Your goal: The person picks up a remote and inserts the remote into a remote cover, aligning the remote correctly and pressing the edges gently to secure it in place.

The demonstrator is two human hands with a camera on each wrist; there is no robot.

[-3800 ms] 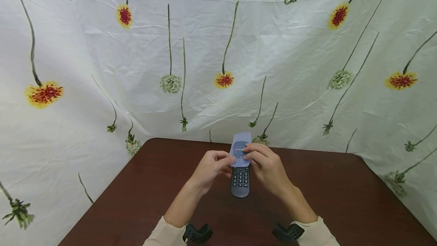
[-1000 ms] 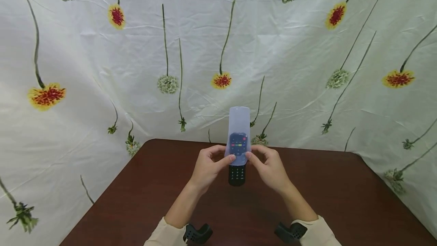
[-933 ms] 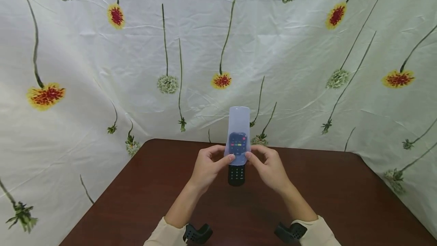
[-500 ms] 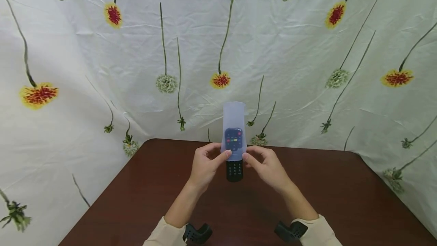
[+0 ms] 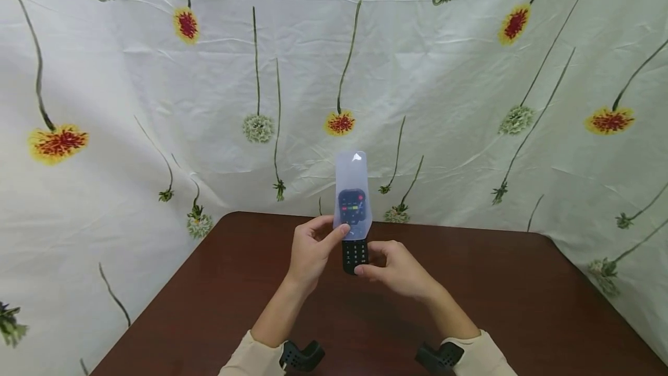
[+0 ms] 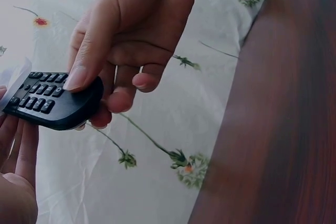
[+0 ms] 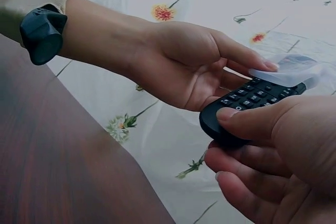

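A black remote control (image 5: pixel 355 255) is partly inside a translucent bluish-white sleeve (image 5: pixel 351 170). Its upper half with the coloured buttons shows through the film, while the number keys at the lower end stick out bare. My left hand (image 5: pixel 309 252) pinches the sleeve and remote at the sleeve's mouth, thumb on top. With thumb above and fingers beneath, my right hand (image 5: pixel 399 270) grips the bare lower end of the remote. In the right wrist view the sleeve's mouth (image 7: pixel 289 72) gapes above the keys. Both things are held up over the table.
A dark reddish-brown table (image 5: pixel 209 318) lies under my arms. Behind it hangs a white cloth (image 5: pixel 443 74) printed with flowers and stems. A black wrist device sits at each cream cuff.
My right hand has let go of the sleeve's edge and moved down to grip the remote's lower end. Sleeve and remote have risen and shifted slightly left; the left hand keeps its pinch.
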